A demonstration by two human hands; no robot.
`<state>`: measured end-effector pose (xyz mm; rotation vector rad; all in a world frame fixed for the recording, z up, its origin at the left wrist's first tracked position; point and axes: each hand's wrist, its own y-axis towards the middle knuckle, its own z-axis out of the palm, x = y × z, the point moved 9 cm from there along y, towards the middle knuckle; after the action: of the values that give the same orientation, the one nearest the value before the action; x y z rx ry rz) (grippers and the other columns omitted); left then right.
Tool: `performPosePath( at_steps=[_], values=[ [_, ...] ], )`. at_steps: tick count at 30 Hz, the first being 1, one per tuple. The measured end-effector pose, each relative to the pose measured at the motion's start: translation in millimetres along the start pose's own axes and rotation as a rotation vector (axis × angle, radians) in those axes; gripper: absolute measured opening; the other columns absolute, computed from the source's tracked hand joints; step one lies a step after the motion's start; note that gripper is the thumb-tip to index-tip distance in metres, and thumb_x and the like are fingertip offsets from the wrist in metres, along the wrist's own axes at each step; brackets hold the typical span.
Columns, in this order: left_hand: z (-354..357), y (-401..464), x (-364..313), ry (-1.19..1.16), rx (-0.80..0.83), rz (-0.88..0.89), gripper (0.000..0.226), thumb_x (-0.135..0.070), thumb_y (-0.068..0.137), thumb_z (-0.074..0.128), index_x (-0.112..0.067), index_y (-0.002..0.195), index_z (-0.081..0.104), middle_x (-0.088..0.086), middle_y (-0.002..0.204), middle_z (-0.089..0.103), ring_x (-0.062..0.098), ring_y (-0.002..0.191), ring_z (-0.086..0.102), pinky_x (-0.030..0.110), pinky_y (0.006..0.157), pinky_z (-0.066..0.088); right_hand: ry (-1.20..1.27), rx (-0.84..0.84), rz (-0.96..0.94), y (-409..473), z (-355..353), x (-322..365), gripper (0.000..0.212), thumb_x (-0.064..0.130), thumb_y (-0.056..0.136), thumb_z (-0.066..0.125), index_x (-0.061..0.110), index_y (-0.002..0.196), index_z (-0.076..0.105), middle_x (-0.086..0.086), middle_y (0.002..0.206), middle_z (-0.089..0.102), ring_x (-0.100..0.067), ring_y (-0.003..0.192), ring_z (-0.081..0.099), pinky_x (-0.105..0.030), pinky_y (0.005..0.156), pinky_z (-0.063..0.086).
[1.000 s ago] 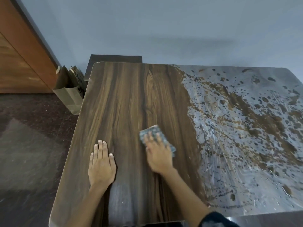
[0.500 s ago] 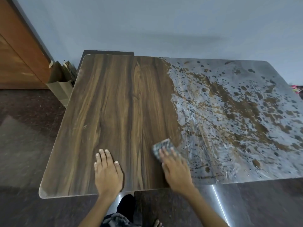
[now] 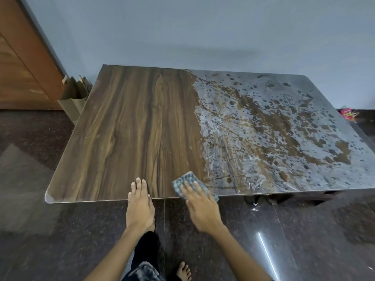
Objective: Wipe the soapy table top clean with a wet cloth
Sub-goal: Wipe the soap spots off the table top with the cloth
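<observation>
The right hand (image 3: 199, 201) presses the cloth (image 3: 185, 180) flat-fingered at the desk (image 3: 121, 128) near edge; the left hand (image 3: 140, 201) rests open beside it. Suds (image 3: 274, 126) could drip onto the floor (image 3: 50, 240), or the cloth could slide off.

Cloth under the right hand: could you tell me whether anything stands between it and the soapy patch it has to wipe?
Nothing visible does. The right hand presses the cloth flat at the table's near edge, and the soapy patch begins just to its right, with only bare wood between.
</observation>
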<state>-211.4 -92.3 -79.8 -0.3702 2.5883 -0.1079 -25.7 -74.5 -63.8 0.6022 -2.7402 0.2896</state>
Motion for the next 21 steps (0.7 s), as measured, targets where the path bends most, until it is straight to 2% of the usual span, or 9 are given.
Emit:
performPosePath(
  at_steps=[3,6,8,12,14,18,21],
  values=[
    [9.5,-5.7,-20.3,-0.02,0.052,0.054,0.052,-0.014,0.099,0.025,-0.002,0.146,0.006,0.013,0.156,-0.002,0.026,0.143,-0.005,0.036,0.116,0.004,0.014,-0.02,0.227,-9.5,-23.8,-60.5,0.047,0.031,0.103,0.02,0.033,0.149,0.012,0.02,0.151,-0.001,-0.004,0.14,-0.011,-0.039,0.116,0.013],
    [18.6,-7.7,-41.0,-0.003,0.135,0.11,0.052,-0.015,0.1,0.023,-0.001,0.146,0.004,0.014,0.155,-0.005,0.026,0.143,-0.007,0.035,0.116,0.003,0.037,0.052,0.334,6.8,-30.9,-74.3,0.049,0.028,0.103,0.022,0.029,0.15,0.011,0.011,0.157,0.003,-0.015,0.145,-0.004,-0.044,0.116,0.012],
    [23.7,-7.1,-53.0,0.001,0.198,0.136,0.051,-0.014,0.101,0.022,-0.002,0.146,0.003,0.012,0.155,-0.007,0.025,0.143,-0.009,0.033,0.115,0.002,0.032,0.06,0.297,18.2,-27.1,-54.5,0.05,0.026,0.103,0.022,0.027,0.151,0.01,0.009,0.158,0.003,-0.018,0.145,-0.004,-0.046,0.115,0.01],
    [30.8,-5.5,-67.8,-0.001,0.271,0.172,0.05,-0.015,0.101,0.023,-0.003,0.147,0.006,0.01,0.156,-0.005,0.024,0.143,-0.008,0.033,0.115,0.003,0.015,0.099,0.013,0.3,-5.0,-1.3,0.049,0.027,0.101,0.021,0.029,0.15,0.016,0.011,0.157,0.01,-0.015,0.145,0.0,-0.043,0.114,0.01],
    [33.1,-5.3,-70.8,0.009,0.28,0.176,0.05,-0.017,0.101,0.023,-0.004,0.147,0.007,0.009,0.156,-0.004,0.024,0.143,-0.007,0.033,0.115,0.003,0.032,0.068,-0.028,-17.0,-5.9,-3.2,0.051,0.029,0.098,0.02,0.031,0.149,0.02,0.013,0.155,0.014,-0.013,0.145,0.004,-0.04,0.115,0.011],
    [33.7,-0.3,-78.0,0.073,0.242,0.202,0.051,-0.021,0.101,0.022,-0.006,0.147,0.008,0.007,0.156,-0.002,0.025,0.144,-0.005,0.035,0.116,0.005,0.014,-0.025,0.194,-26.1,-26.7,-63.6,0.047,0.028,0.102,0.026,0.034,0.148,0.018,0.021,0.149,0.008,-0.008,0.144,0.003,-0.037,0.116,0.007],
    [34.9,8.3,-84.5,0.11,0.21,0.208,0.051,-0.024,0.101,0.023,-0.01,0.148,0.009,0.005,0.157,-0.001,0.026,0.144,-0.005,0.039,0.116,0.005,-0.005,0.014,0.354,-7.9,-43.7,-105.8,0.048,0.034,0.102,0.022,0.032,0.149,0.014,0.015,0.155,0.011,-0.012,0.144,0.003,-0.039,0.116,0.003]
  ],
)
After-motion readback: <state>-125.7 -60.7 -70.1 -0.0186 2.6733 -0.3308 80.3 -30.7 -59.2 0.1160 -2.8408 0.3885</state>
